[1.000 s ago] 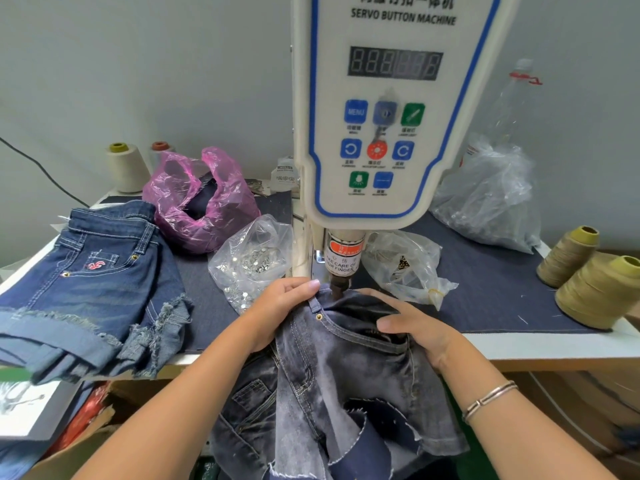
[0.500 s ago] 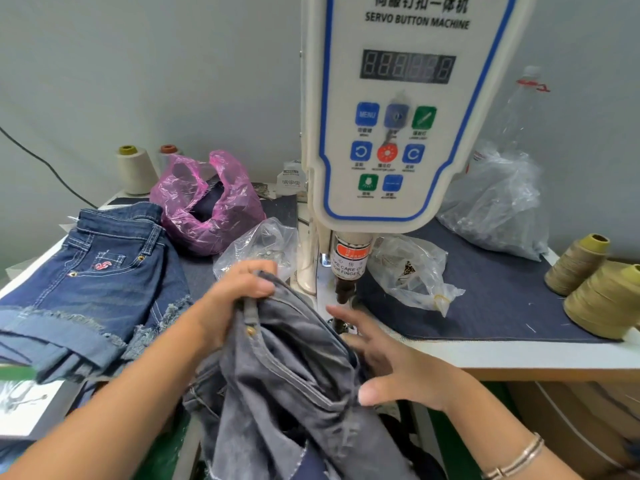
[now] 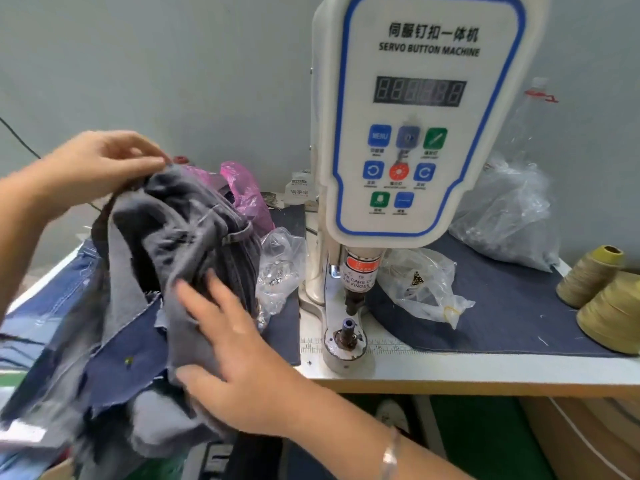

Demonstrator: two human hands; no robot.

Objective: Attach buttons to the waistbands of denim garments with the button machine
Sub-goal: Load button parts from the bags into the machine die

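The white servo button machine [image 3: 412,126] stands at the table's middle, its punch above the bare round die [image 3: 346,337]. Grey denim shorts [image 3: 180,244] hang lifted at the left, clear of the machine. My left hand [image 3: 100,164] pinches their top edge high up. My right hand [image 3: 235,358] lies flat against the lower cloth with its fingers spread. A stack of blue denim shorts [image 3: 45,306] lies under and behind the grey pair, partly hidden and blurred.
A clear bag of metal buttons [image 3: 280,271] and a pink bag [image 3: 249,195] sit left of the machine. Two more clear bags [image 3: 422,285] [image 3: 509,216] lie right of it. Yellow thread cones [image 3: 602,299] stand at the far right on the dark cloth mat [image 3: 512,317].
The grey shorts came off the die and moved up and left. My left hand rose with their top edge; my right hand followed, pressing the lower cloth. The die is now uncovered.
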